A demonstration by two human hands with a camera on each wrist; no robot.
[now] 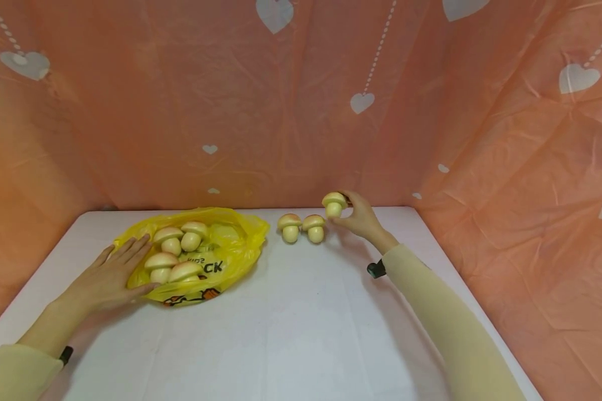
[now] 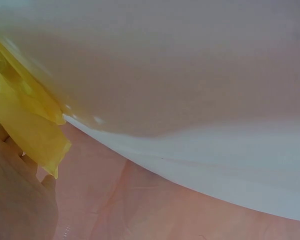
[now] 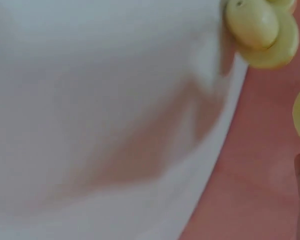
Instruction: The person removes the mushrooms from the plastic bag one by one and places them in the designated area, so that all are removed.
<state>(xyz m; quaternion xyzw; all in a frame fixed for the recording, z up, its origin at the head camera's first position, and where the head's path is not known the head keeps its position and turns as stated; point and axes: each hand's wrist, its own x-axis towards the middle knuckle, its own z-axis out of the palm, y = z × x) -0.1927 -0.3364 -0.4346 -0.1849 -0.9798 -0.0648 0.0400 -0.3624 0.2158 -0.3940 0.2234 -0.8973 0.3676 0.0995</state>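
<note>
My right hand point(image 1: 362, 221) pinches a toy mushroom point(image 1: 334, 204) with a reddish-cream cap and pale stem, at the back of the table. Just left of it, two similar mushrooms, a left one point(image 1: 290, 228) and a right one point(image 1: 314, 229), stand side by side on the white cloth. At the left lies a yellow plastic bag point(image 1: 243, 262), its mouth spread wide, with several mushrooms point(image 1: 160, 266) inside. Spread and fairly straight, the fingers of my left hand point(image 1: 105, 278) rest on the bag's left rim. The left wrist view shows a yellow fold point(image 2: 30, 132) of the bag against that hand.
A white cloth point(image 1: 281, 334) covers the table. Behind it and along the right side hangs an orange-pink curtain point(image 1: 301, 122) with white hearts, close to the table's back edge. Dark straps point(image 1: 376, 270) sit at the wrists.
</note>
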